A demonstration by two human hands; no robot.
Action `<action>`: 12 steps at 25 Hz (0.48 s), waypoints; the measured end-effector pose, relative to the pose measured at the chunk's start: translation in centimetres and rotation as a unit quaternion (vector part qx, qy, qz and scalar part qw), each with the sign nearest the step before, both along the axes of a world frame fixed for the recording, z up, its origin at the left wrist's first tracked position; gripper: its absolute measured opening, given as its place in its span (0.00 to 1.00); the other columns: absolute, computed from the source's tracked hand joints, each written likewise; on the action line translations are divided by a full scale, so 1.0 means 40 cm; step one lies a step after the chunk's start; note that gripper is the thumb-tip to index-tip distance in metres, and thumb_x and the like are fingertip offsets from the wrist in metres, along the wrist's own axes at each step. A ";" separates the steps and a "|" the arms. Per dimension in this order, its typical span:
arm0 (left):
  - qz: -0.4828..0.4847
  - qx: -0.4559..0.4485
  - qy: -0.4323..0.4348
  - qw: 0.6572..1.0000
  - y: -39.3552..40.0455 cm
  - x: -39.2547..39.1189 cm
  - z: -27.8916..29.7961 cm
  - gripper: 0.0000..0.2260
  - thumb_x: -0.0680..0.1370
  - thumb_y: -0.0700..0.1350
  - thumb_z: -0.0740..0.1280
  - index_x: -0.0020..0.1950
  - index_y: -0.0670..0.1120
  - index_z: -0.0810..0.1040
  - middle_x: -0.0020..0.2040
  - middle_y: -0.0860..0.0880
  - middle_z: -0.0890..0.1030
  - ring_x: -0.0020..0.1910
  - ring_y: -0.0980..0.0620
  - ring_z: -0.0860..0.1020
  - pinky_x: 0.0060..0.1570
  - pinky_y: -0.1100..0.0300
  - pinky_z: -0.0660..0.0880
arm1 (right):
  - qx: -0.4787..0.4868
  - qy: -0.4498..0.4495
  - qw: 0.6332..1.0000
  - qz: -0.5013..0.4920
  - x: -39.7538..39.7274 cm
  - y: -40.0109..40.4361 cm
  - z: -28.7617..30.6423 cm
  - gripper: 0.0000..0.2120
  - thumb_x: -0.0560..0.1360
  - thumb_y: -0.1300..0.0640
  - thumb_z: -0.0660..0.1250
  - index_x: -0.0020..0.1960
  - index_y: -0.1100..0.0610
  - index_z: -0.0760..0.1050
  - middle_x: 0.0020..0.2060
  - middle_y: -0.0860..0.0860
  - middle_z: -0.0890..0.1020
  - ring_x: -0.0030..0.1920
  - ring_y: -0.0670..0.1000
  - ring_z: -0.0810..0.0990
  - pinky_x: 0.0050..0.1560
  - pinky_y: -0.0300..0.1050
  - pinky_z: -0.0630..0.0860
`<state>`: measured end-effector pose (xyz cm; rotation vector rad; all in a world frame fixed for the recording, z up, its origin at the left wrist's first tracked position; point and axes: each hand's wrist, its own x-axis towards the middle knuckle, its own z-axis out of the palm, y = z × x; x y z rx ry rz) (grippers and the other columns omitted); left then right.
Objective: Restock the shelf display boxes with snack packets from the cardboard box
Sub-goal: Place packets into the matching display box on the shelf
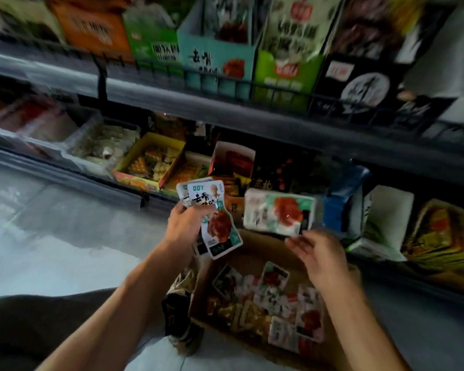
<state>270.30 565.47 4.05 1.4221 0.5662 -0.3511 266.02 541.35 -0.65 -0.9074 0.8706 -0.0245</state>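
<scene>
My left hand (184,223) grips a small stack of white-and-teal snack packets (217,223) with a red food picture, held upright above the floor. My right hand (319,255) pinches the lower edge of another packet of the same kind (276,211), blurred and lying sideways in the air. Below both hands stands the open cardboard box (204,285), with several more such packets (273,303) loose inside. A teal display box (214,57) with matching print stands on the upper shelf, straight above the hands.
A grey shelf edge (225,103) with a wire rail runs across above my hands. Orange (91,28), green (281,73) and black (356,84) display boxes flank the teal one. The lower shelf holds a yellow tray (150,162) and other snack boxes. My shoe (180,311) is left of the carton.
</scene>
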 end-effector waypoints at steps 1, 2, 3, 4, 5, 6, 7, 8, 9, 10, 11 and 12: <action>0.006 -0.010 0.004 1.000 -0.020 -0.009 0.012 0.10 0.73 0.39 0.72 0.54 0.47 0.81 0.48 0.45 0.86 0.44 0.44 0.85 0.40 0.54 0.80 | 0.034 -0.035 0.998 -0.034 -0.016 -0.010 0.073 0.05 0.79 0.69 0.60 0.49 0.64 0.74 0.41 0.61 0.78 0.41 0.56 0.80 0.38 0.49 0.82; 0.002 -0.019 0.009 1.000 -0.039 -0.019 0.019 0.10 0.74 0.39 0.72 0.54 0.47 0.81 0.48 0.44 0.86 0.44 0.44 0.85 0.41 0.52 0.81 | 0.058 -0.061 0.996 -0.040 -0.035 -0.007 0.129 0.05 0.78 0.69 0.60 0.48 0.65 0.75 0.40 0.60 0.79 0.40 0.55 0.81 0.35 0.46 0.82; -0.014 -0.031 0.004 0.999 -0.062 -0.031 0.030 0.09 0.75 0.39 0.73 0.54 0.46 0.80 0.49 0.43 0.86 0.45 0.43 0.85 0.43 0.49 0.82 | 0.079 -0.084 0.993 -0.029 -0.059 0.004 0.172 0.05 0.78 0.69 0.60 0.46 0.66 0.75 0.38 0.59 0.80 0.39 0.54 0.81 0.34 0.44 0.82; -0.038 -0.046 -0.006 0.998 -0.083 -0.043 0.037 0.09 0.75 0.39 0.72 0.55 0.45 0.80 0.50 0.42 0.86 0.47 0.42 0.85 0.47 0.45 0.82 | 0.100 -0.096 0.990 -0.008 -0.083 0.024 0.198 0.05 0.77 0.69 0.61 0.46 0.67 0.76 0.37 0.59 0.81 0.38 0.54 0.81 0.34 0.43 0.82; -0.056 -0.063 -0.014 0.996 -0.106 -0.056 0.045 0.09 0.76 0.39 0.72 0.56 0.44 0.80 0.51 0.40 0.85 0.47 0.41 0.85 0.50 0.42 0.81 | 0.115 -0.102 0.988 0.019 -0.108 0.048 0.216 0.05 0.76 0.70 0.63 0.48 0.67 0.77 0.38 0.59 0.83 0.38 0.54 0.82 0.36 0.44 0.83; -0.065 -0.077 -0.019 0.995 -0.126 -0.066 0.053 0.09 0.76 0.38 0.71 0.57 0.42 0.80 0.50 0.40 0.85 0.46 0.42 0.85 0.49 0.43 0.82 | 0.116 -0.100 0.987 0.050 -0.131 0.073 0.228 0.07 0.74 0.70 0.64 0.51 0.67 0.78 0.39 0.59 0.84 0.38 0.54 0.82 0.37 0.45 0.83; -0.071 -0.080 -0.027 0.994 -0.141 -0.074 0.060 0.09 0.77 0.37 0.70 0.57 0.41 0.80 0.47 0.41 0.86 0.42 0.44 0.85 0.43 0.49 0.83 | 0.106 -0.090 0.987 0.080 -0.147 0.095 0.231 0.10 0.73 0.70 0.65 0.53 0.67 0.78 0.40 0.60 0.85 0.37 0.54 0.83 0.37 0.45 0.82; -0.075 -0.074 -0.034 0.994 -0.154 -0.083 0.071 0.07 0.78 0.36 0.68 0.56 0.41 0.80 0.43 0.43 0.86 0.37 0.48 0.85 0.36 0.57 0.81 | 0.082 -0.074 0.988 0.104 -0.156 0.115 0.231 0.10 0.72 0.71 0.66 0.53 0.68 0.79 0.41 0.61 0.85 0.36 0.54 0.83 0.35 0.45 0.82; -0.080 -0.078 -0.037 0.993 -0.166 -0.095 0.088 0.07 0.80 0.37 0.66 0.56 0.41 0.80 0.41 0.45 0.85 0.35 0.49 0.84 0.30 0.61 0.78 | 0.054 -0.059 0.990 0.117 -0.163 0.130 0.230 0.09 0.72 0.72 0.67 0.52 0.68 0.80 0.41 0.62 0.85 0.35 0.54 0.83 0.34 0.45 0.81; -0.090 -0.097 -0.040 0.990 -0.172 -0.103 0.096 0.08 0.81 0.39 0.64 0.58 0.41 0.80 0.42 0.45 0.85 0.35 0.49 0.84 0.30 0.62 0.77 | 0.028 -0.046 0.990 0.126 -0.166 0.143 0.229 0.08 0.72 0.72 0.68 0.50 0.67 0.80 0.41 0.62 0.85 0.34 0.54 0.83 0.32 0.45 0.81; -0.095 -0.144 -0.033 0.984 -0.179 -0.109 0.102 0.11 0.83 0.44 0.61 0.60 0.42 0.80 0.45 0.44 0.86 0.39 0.48 0.85 0.33 0.59 0.79 | 0.007 -0.037 0.990 0.135 -0.165 0.158 0.229 0.08 0.72 0.72 0.68 0.50 0.66 0.81 0.40 0.62 0.85 0.32 0.55 0.83 0.31 0.44 0.80; -0.107 -0.187 -0.027 0.976 -0.182 -0.115 0.111 0.16 0.84 0.51 0.58 0.61 0.44 0.80 0.49 0.43 0.86 0.44 0.46 0.85 0.39 0.56 0.81 | -0.009 -0.030 0.989 0.143 -0.165 0.169 0.227 0.08 0.71 0.72 0.69 0.49 0.65 0.81 0.39 0.62 0.85 0.32 0.55 0.83 0.31 0.44 0.80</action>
